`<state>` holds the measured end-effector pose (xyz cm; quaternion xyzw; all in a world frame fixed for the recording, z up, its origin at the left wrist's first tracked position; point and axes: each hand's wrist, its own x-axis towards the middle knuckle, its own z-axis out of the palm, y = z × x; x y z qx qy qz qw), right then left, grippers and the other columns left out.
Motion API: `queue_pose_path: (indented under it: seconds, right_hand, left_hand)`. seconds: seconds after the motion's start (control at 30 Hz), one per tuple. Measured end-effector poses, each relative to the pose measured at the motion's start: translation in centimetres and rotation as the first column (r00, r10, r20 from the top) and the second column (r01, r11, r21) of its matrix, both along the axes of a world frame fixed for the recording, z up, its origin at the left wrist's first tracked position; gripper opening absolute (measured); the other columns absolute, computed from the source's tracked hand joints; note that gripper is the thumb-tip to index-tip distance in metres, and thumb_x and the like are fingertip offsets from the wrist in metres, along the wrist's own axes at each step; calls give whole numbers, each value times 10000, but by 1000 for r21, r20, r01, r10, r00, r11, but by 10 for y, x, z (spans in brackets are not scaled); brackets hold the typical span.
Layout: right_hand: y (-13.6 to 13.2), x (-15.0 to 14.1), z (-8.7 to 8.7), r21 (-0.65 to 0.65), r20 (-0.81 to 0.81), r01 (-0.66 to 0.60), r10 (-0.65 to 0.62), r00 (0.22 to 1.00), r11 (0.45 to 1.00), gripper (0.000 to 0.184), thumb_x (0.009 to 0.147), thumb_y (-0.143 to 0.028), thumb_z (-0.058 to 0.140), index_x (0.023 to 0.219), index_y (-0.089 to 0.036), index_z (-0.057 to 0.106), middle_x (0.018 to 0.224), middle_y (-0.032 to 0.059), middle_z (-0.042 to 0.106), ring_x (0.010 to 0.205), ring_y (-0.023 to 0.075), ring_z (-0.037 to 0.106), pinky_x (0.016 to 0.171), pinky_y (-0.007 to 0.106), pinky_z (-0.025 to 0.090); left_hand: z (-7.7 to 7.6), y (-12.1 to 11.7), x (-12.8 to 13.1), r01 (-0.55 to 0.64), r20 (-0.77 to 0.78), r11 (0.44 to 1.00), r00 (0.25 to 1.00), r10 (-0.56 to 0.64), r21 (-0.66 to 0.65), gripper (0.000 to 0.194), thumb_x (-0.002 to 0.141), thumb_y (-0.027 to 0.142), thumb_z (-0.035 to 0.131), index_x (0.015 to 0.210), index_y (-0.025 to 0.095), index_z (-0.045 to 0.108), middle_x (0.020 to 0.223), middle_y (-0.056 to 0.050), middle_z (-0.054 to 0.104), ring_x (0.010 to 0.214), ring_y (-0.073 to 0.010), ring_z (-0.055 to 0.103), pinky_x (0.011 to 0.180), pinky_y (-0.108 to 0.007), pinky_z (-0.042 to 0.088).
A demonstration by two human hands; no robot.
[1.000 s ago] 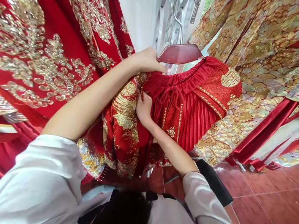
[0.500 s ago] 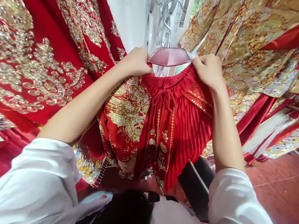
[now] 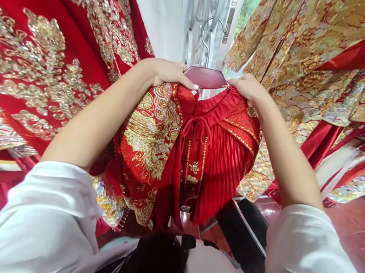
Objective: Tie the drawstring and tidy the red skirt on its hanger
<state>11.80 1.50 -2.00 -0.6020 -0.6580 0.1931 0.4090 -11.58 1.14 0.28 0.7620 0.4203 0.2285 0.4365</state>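
A red skirt [image 3: 195, 157] hangs in front of me, with gold embroidery on its left side, narrow pleats on its right and a tied cord at the gathered waist. Above the waistband, a dark red hanger [image 3: 205, 78] with a metal hook is partly covered by my hands. My left hand [image 3: 171, 74] grips the skirt's left waist corner, its thumb stretched along the top edge near the hanger. At the opposite corner, the fingers of my right hand [image 3: 245, 89] are closed on the waistband beside the hanger's end.
On the left hangs a red garment with sparkling embroidery [image 3: 46, 37]. Gold brocade garments [image 3: 309, 60] hang on the right. Behind the hanger is a white metal grille [image 3: 193, 20]. A black object with a pale strip [image 3: 245, 232] lies low, over the red tiled floor [image 3: 356, 233].
The hanger and waistband sit slightly lower in view. My left thumb has shifted inward along the waistband, and the left hand lies flatter. The skirt's lower part has swung a little left.
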Motion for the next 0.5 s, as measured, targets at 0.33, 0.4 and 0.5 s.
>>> queue_pose_path:
  seconds: [0.33, 0.4, 0.5]
  right_hand:
    - [-46, -47, -59, 547, 403, 27, -292, 867, 837, 322, 928, -311, 353, 1107, -233, 609, 1451, 71, 344, 1364, 313, 240, 1089, 594, 192]
    - [-44, -55, -58, 499, 434, 34, -283, 855, 866, 327, 928, -324, 359, 1077, -215, 629, 1465, 76, 317, 1362, 335, 212, 1085, 613, 152]
    - [-35, -60, -53, 460, 439, 41, -267, 858, 887, 319, 919, -340, 396, 1032, -183, 651, 1445, 107, 332, 1348, 355, 212, 1072, 628, 130]
  left_hand:
    - [-11, 15, -5, 5, 54, 997, 999, -9, 72, 485, 559, 121, 762, 1041, 131, 709, 939, -48, 708, 1127, -310, 579, 986, -420, 444]
    - [-13, 20, -6, -4, 66, 996, 998, -3, 94, 473, 550, 108, 763, 1021, 119, 716, 914, -51, 709, 1121, -314, 580, 991, -422, 436]
    - [-17, 28, -8, -45, 92, 992, 995, 35, 117, 456, 530, 93, 767, 984, 121, 731, 865, -41, 710, 1107, -316, 585, 992, -413, 432]
